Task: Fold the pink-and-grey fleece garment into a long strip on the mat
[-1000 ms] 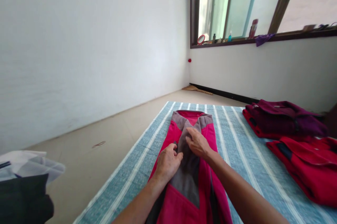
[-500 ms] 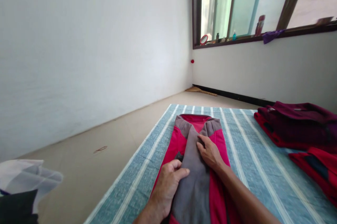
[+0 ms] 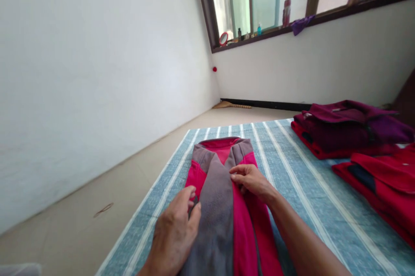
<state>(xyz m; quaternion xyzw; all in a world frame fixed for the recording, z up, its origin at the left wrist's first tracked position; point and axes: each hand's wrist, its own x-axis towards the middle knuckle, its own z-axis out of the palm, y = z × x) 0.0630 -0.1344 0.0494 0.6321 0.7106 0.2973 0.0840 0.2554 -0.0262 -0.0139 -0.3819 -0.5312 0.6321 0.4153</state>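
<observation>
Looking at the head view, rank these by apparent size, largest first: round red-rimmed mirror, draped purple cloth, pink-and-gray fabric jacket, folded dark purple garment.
1. Pink-and-gray fabric jacket
2. Folded dark purple garment
3. Draped purple cloth
4. Round red-rimmed mirror

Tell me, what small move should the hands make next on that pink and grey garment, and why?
I'd probably slide the right hand down the edge of the grey panel to smooth it: the fingertips are at that edge below the collar, and the pink cloth alongside shows ridges. The left hand is at the panel's opposite side, seemingly placed to steady it.
</observation>
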